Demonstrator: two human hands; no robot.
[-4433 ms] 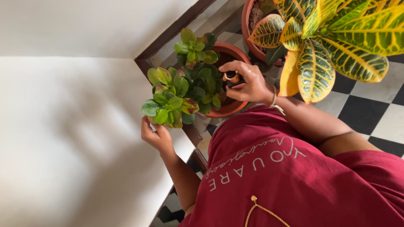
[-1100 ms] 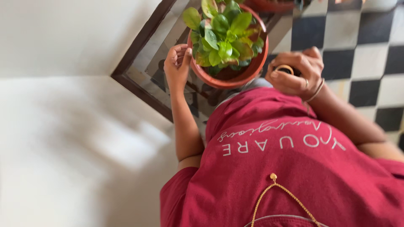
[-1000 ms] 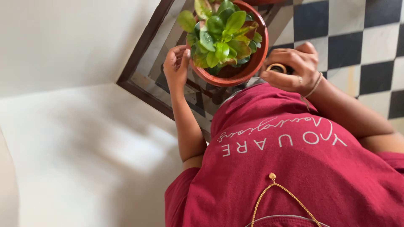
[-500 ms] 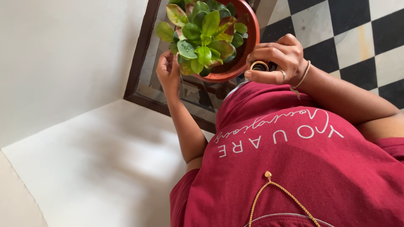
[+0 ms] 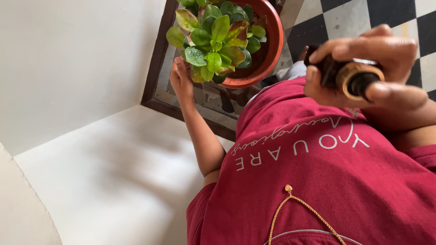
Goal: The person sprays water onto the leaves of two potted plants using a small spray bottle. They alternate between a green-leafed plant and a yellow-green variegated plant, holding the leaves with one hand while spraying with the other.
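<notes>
A terracotta pot (image 5: 270,45) holds a leafy green plant (image 5: 217,38) with wet leaves. The pot stands on a small glass-topped stand with a dark wooden frame (image 5: 160,68). My left hand (image 5: 181,81) rests against the pot's side under the leaves, fingers apart. My right hand (image 5: 368,68) is raised close to the camera, shut around a dark bottle with a gold ring at its mouth (image 5: 352,77). My red shirt fills the lower right.
A black-and-white checkered floor (image 5: 345,18) lies behind the pot. White walls (image 5: 72,68) stand to the left, with a pale ledge (image 5: 113,181) below them.
My right hand has lifted away from the pot's rim toward the camera with the bottle. The view has shifted closer; my left hand stays beside the pot.
</notes>
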